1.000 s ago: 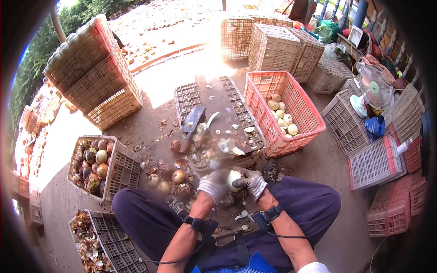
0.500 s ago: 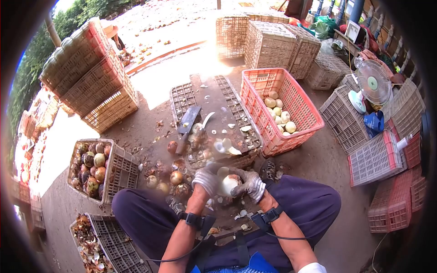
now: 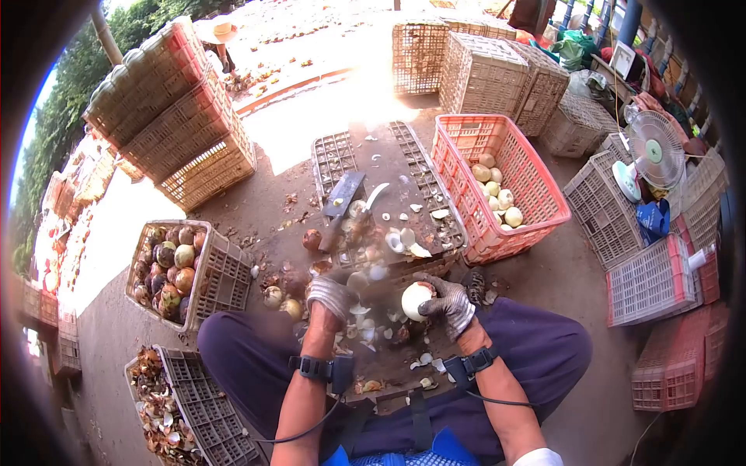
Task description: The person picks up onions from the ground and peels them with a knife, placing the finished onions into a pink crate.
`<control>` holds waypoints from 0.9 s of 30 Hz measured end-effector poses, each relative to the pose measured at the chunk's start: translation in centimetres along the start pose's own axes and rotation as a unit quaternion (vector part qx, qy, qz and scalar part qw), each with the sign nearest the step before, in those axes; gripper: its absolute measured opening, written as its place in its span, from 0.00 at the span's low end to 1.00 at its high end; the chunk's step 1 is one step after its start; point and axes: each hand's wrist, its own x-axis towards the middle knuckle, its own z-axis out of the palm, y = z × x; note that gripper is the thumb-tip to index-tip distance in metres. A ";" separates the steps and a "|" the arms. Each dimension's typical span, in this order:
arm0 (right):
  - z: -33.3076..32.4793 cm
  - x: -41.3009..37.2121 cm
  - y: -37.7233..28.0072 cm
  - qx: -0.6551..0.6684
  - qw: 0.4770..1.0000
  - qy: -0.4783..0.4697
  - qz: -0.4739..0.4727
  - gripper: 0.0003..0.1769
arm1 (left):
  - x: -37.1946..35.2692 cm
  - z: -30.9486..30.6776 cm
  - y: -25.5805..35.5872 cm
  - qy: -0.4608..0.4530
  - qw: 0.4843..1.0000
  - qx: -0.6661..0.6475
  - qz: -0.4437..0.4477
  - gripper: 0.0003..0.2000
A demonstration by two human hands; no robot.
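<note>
Pale, slatted crates (image 3: 198, 116) stand stacked well beyond the right hand's fingers, while a red crate (image 3: 517, 237) of peeled globes sits just past the left's. Ahead of both, a low counter (image 3: 388, 167) bears a cleaver (image 3: 344, 193) and scraps. The worker's gloved left hand (image 3: 453, 307) grips a peeled onion (image 3: 414, 303), fingers partly closed around one side. The right hand (image 3: 330, 297) is half-curled nearby; blur hides whether it holds anything. The onion's brown end points up toward the left fingers; nearly round, it shows no clear long axis. Moist flesh and one-sided support could let it slip into the peelings below.
</note>
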 end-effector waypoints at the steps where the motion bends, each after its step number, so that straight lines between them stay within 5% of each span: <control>1: 0.0 -0.2 -0.2 0.025 0.999 0.003 0.024 0.43 | -0.1 -0.2 -0.9 -0.004 1.000 0.021 -0.016 0.21; 2: -0.1 -0.1 -0.1 0.034 0.999 0.002 0.018 0.42 | -0.2 -0.4 -1.8 0.004 0.991 0.126 0.037 0.18; 5: 0.2 0.2 0.1 0.053 0.999 0.006 0.004 0.41 | -1.7 -0.2 -2.5 0.011 0.947 -0.287 -0.143 0.15; 6: 0.4 0.2 0.3 0.059 0.998 0.009 0.000 0.41 | -1.7 0.2 -2.2 -0.020 0.982 -0.063 -0.178 0.14; 7: 0.7 0.2 0.4 0.067 0.998 0.008 0.007 0.40 | -0.2 0.9 -7.4 -0.105 0.981 0.153 -0.059 0.14; 8: 0.9 0.3 0.4 0.075 0.997 0.008 0.012 0.40 | 1.3 1.6 -12.7 -0.133 0.922 0.354 0.084 0.14; 10: 1.7 0.1 0.3 0.068 0.997 0.020 0.007 0.39 | -3.0 1.4 -0.2 -0.133 0.956 0.147 -0.216 0.22; 11: 1.9 0.0 0.4 0.070 0.997 0.026 0.002 0.37 | -4.5 1.5 2.1 -0.094 0.965 0.222 -0.103 0.28; 13: 1.8 0.4 1.3 0.075 0.997 0.020 0.018 0.36 | -6.3 2.0 4.3 -0.003 0.982 0.187 0.033 0.23; 21: 3.0 0.5 3.0 0.132 0.989 -0.026 0.069 0.27 | -5.2 4.4 4.1 -0.033 0.990 0.083 0.110 0.26; 23: 4.1 -0.7 1.3 -0.055 0.993 -0.088 -0.060 0.26 | -5.6 3.4 5.1 -0.025 0.991 0.060 0.120 0.27; 25: 4.5 -0.8 0.5 -0.089 0.989 -0.098 -0.059 0.26 | -5.3 3.6 4.3 -0.029 0.995 0.033 0.091 0.27; 27: 4.4 -0.7 0.3 0.031 0.995 -0.057 0.075 0.25 | -5.5 4.1 3.8 0.014 0.992 0.060 0.108 0.27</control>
